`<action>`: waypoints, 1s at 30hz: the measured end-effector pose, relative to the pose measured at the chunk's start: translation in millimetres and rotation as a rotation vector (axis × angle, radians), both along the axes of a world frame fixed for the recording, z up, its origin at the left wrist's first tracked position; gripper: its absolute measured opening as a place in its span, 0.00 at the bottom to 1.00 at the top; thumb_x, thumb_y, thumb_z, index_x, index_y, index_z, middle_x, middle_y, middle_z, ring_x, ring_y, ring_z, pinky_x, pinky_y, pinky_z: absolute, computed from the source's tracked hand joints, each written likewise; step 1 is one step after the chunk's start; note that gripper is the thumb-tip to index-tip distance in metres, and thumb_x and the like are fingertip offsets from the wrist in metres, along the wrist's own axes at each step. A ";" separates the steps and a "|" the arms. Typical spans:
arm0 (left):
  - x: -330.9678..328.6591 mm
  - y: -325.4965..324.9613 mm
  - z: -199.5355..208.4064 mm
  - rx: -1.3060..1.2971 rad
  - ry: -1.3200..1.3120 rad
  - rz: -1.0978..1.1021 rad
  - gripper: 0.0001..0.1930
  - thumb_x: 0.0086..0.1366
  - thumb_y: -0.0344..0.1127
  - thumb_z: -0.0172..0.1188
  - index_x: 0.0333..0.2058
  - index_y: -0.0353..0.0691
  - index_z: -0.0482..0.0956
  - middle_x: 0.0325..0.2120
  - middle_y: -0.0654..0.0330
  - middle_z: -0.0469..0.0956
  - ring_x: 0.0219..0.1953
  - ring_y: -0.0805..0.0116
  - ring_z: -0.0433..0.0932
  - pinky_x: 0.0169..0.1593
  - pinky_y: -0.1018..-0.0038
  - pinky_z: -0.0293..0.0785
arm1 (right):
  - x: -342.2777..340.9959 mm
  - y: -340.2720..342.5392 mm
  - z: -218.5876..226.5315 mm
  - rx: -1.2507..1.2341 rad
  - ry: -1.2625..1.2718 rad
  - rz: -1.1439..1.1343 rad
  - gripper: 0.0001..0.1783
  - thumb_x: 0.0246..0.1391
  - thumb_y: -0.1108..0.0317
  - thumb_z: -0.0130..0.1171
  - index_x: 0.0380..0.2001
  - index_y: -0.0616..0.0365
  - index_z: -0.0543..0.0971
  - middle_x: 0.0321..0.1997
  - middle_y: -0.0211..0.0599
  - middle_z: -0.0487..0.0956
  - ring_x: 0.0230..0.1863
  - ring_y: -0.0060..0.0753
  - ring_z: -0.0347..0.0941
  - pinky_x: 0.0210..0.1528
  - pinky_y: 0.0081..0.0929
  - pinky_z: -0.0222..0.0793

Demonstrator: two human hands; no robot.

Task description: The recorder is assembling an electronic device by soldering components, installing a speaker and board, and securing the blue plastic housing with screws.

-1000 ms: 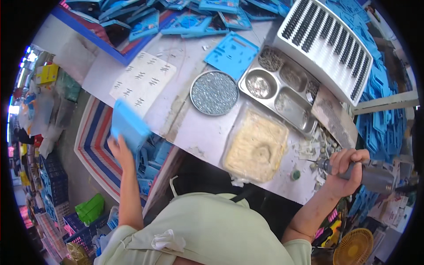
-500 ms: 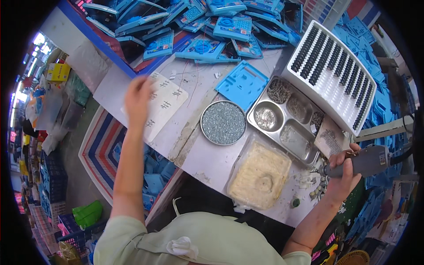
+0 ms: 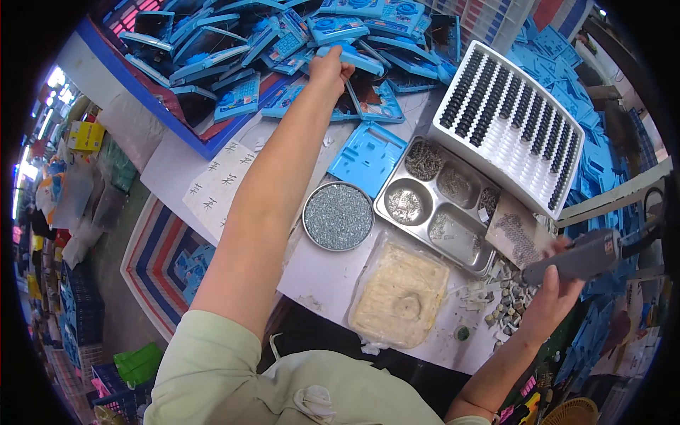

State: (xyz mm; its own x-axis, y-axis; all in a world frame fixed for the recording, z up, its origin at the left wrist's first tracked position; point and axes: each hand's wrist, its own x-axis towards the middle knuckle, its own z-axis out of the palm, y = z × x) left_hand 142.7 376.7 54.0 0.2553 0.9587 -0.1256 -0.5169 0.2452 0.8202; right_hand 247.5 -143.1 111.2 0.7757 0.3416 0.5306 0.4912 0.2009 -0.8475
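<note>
At the far pile, my left hand (image 3: 331, 69) has its fingers closed on the edge of a blue plastic toy casing (image 3: 365, 64). More blue casings (image 3: 237, 97) with keypads lie heaped around it, some with thin wires. On the right, my right hand (image 3: 554, 294) is wrapped round a grey electric screwdriver (image 3: 577, 258), whose tip cannot be made out. A flat blue casing shell (image 3: 366, 157) with its moulded inside up lies on the table. Beside it are a round tin of small metal screws (image 3: 338, 216) and a steel compartment tray (image 3: 489, 263) of small metal parts.
A white tray (image 3: 563, 195) with rows of black parts leans behind the steel tray. Nearer me lies a plastic-wrapped cream block (image 3: 400, 290). Small cylindrical pieces (image 3: 506, 312) scatter by my right wrist. A marked white sheet (image 3: 212, 185) lies at left, below a blue-edged bin (image 3: 142, 106).
My left hand has swung from over the white sheet up and right to the pile, closing on a casing. My right hand still holds the screwdriver, and the whole view has shifted slightly.
</note>
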 end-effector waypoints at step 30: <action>-180.9 -397.5 -58.7 1.515 0.713 -0.871 0.08 0.57 0.33 0.68 0.36 0.44 0.81 0.29 0.62 0.73 0.33 0.60 0.75 0.38 0.64 0.70 | -78.6 -28.9 -104.9 -1.014 0.003 0.362 0.19 0.55 0.58 0.71 0.23 0.61 0.78 0.17 0.41 0.76 0.19 0.37 0.73 0.26 0.32 0.68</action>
